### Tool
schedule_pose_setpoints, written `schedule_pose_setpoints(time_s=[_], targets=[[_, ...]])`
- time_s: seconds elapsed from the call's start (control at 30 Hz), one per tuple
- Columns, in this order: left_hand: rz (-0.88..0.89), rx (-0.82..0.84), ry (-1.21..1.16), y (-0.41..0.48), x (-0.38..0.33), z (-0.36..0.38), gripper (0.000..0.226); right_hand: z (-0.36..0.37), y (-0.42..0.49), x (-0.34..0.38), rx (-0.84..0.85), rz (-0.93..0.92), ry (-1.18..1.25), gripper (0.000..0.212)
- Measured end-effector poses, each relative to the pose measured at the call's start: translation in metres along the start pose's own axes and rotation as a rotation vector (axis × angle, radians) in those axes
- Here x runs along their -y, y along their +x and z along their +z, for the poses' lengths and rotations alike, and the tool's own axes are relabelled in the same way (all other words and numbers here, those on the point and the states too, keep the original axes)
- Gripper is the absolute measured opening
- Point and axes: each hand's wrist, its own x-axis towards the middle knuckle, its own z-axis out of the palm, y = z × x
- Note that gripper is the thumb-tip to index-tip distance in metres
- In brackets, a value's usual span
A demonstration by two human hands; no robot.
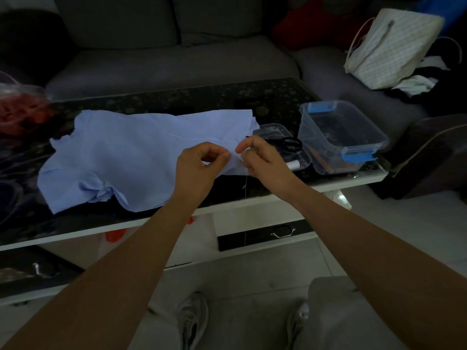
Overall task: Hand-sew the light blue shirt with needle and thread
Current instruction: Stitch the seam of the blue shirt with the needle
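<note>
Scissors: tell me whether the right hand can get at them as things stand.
Probably yes. The scissors lie uncovered on the clear tray, just past the right hand, with nothing between. But that hand seems to pinch the thread at the shirt, so it must let go first.

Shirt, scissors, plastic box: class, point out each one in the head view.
shirt (131, 152), head view, middle of the flat cloth
scissors (290, 144), head view, black handles
plastic box (356, 155), head view, blue clip on its near rim
</note>
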Motion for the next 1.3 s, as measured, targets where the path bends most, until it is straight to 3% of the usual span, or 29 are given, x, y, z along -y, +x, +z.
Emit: schedule_pose_setpoints(time_s=[0.3, 0.73, 1.3], targets=[[-0.114, -0.023, -0.089, 0.002, 0.006, 0.001, 0.007, -0.004, -0.018, 0.005, 0.068, -0.085, -0.135, 0.017], [-0.184, -0.046, -0.143, 0.001, 0.006, 0.001, 0.008, 0.000, -0.025, 0.000, 0.092, -0.061, -0.141, 0.030], [-0.027, -0.075, 0.041, -0.001, 0.001, -0.001, 0.008, 0.001, -0.024, 0.003, 0.113, -0.029, -0.152, 0.033]])
